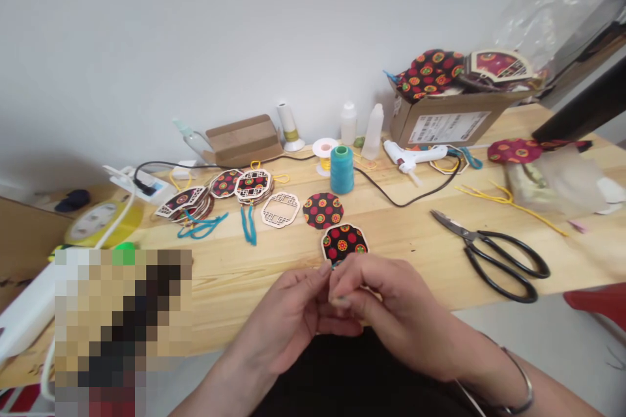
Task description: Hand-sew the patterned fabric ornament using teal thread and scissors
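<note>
At the lower edge of a framed fabric ornament [344,242], black with red and orange flowers in a pale wooden rim, my two hands meet. My left hand [298,306] is closed, its thumb at that edge, where a bit of teal cord shows. My right hand [391,293] is pinched, thumb against curled fingers; what lies in the pinch is too small to make out. Just beyond are a patterned fabric piece [323,210], a bare openwork wooden frame [280,210] and a teal thread cone [342,169].
Black-handled scissors [489,254] lie at right, near yellow cord [518,202]. A white glue gun [413,155] and its black cable lie behind. Finished ornaments [253,185] with teal cords are at left, beside clear tape [105,225]. A full cardboard box [447,118] stands at back right.
</note>
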`<state>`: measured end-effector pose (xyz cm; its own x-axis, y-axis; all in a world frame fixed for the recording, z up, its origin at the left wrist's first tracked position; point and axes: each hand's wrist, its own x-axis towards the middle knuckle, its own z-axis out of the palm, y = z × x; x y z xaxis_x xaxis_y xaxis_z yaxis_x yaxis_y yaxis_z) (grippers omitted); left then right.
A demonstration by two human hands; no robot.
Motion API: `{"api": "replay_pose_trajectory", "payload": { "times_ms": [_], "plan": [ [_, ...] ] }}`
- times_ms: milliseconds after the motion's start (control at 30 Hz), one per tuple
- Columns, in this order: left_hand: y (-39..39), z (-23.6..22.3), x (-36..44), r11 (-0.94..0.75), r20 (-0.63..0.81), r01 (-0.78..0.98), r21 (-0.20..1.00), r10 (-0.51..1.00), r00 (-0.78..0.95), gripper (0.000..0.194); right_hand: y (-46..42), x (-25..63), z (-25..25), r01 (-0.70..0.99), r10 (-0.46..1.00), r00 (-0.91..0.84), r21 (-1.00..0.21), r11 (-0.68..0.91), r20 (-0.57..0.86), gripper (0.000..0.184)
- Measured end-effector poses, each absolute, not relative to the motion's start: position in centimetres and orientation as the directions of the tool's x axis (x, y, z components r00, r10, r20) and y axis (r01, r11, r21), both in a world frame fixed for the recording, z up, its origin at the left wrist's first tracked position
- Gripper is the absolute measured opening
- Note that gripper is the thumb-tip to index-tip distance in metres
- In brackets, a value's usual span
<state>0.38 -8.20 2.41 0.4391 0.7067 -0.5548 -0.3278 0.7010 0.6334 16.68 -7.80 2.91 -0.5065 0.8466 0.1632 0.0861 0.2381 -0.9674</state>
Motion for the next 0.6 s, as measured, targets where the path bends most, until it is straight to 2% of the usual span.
{"api": "replay_pose_trajectory", "payload": {
  "times_ms": [133, 233, 467, 600],
  "plan": [
    [-7.5, 1.9, 0.3, 0.666, -0.576, -0.35, 0.658, 0.745, 0.335, 0.017, -8.7, 16.6, 3.0, 0.19, 0.749, -0.641, -0.912, 0.365, 0.166, 0.012],
    [-7.1, 1.7, 0.0, 0.66, -0.588, -0.321, 0.68, 0.751, 0.299, 0.018, -8.9, 16.6, 2.8, 0.246, 0.702, -0.702, -0.884, 0.398, 0.12, 0.011],
    [-6.5, 1.9, 0.0, 0.622, -0.58, -0.362, 0.694, 0.781, 0.229, 0.019, -9.0, 16.7, 2.6, 0.28, 0.621, -0.784, -0.896, 0.345, -0.006, 0.016],
    [-6.3, 1.9, 0.1, 0.625, -0.587, -0.37, 0.688, 0.778, 0.222, 0.02, -9.0, 16.8, 2.5, 0.258, 0.584, -0.812, -0.9, 0.351, -0.005, 0.018]
  ]
}}
